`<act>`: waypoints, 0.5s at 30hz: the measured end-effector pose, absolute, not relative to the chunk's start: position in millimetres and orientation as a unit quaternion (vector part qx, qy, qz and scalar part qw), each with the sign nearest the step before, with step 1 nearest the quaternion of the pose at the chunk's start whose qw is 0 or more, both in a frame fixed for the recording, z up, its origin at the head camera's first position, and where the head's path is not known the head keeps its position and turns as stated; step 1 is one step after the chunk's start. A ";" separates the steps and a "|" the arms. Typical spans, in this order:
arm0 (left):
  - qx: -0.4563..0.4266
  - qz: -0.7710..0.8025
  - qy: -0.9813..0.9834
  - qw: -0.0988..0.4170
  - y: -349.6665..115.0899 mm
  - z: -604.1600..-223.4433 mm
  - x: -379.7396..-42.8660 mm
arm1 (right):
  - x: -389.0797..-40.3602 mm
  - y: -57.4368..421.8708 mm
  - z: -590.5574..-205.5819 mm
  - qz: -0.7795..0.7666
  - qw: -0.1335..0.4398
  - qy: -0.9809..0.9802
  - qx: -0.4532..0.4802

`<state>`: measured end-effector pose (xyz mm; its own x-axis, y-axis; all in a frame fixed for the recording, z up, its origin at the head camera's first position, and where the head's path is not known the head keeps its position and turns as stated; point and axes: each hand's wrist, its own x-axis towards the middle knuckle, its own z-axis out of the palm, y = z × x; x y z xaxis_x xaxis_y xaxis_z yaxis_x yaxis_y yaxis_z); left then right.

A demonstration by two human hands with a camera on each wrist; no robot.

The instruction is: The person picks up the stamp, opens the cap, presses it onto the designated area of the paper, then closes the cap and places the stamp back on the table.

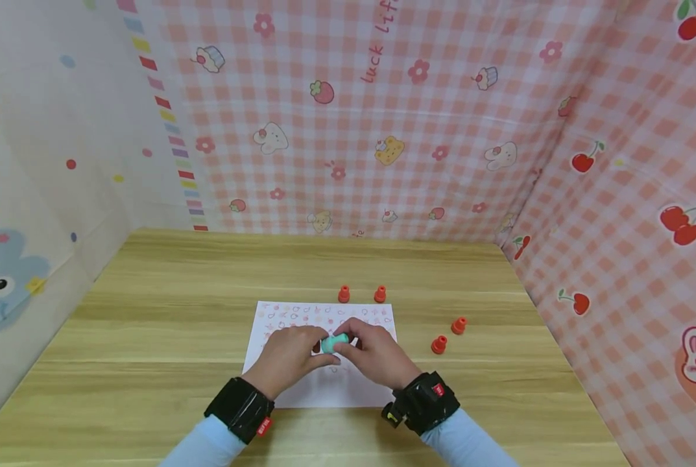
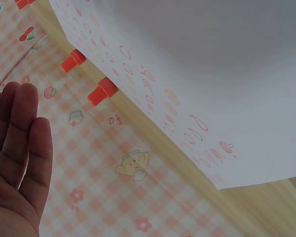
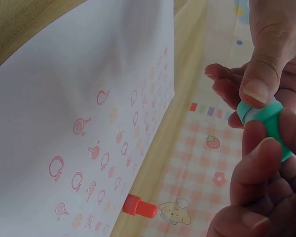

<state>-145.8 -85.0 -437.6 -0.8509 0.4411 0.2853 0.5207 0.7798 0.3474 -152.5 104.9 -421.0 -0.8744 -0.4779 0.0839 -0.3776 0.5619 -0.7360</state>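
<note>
A small teal stamp [image 1: 335, 342] is between both hands, raised over the white paper [image 1: 330, 392]. My left hand [image 1: 289, 355] holds one end of it; in the right wrist view the left thumb [image 3: 259, 84] presses on a white part beside a teal rim. My right hand [image 1: 379, 355] pinches the other end with thumb and fingers. Only a sliver of teal shows at the edge of the left wrist view, next to the left fingers [image 2: 24, 123]. Rows of small red and orange prints [image 3: 92, 150] cover the far part of the paper.
Several red stamps stand on the wooden table [image 1: 167, 337]: two, one of them the left red stamp [image 1: 344, 294], behind the paper, others, such as the near red stamp [image 1: 439, 344], to its right. Pink checked cloth [image 1: 353, 130] hangs behind the table and along its right side.
</note>
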 end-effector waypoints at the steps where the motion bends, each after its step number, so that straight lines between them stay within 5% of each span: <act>1: -0.260 -0.213 -0.937 0.095 -84.7 -437.6 -145.7 | -152.3 104.6 -421.2 -0.398 0.062 0.881 -0.247; 15: -0.266 -0.231 -0.929 0.116 -80.7 -433.1 -144.3 | -146.8 100.1 -417.6 -0.344 0.036 0.896 -0.279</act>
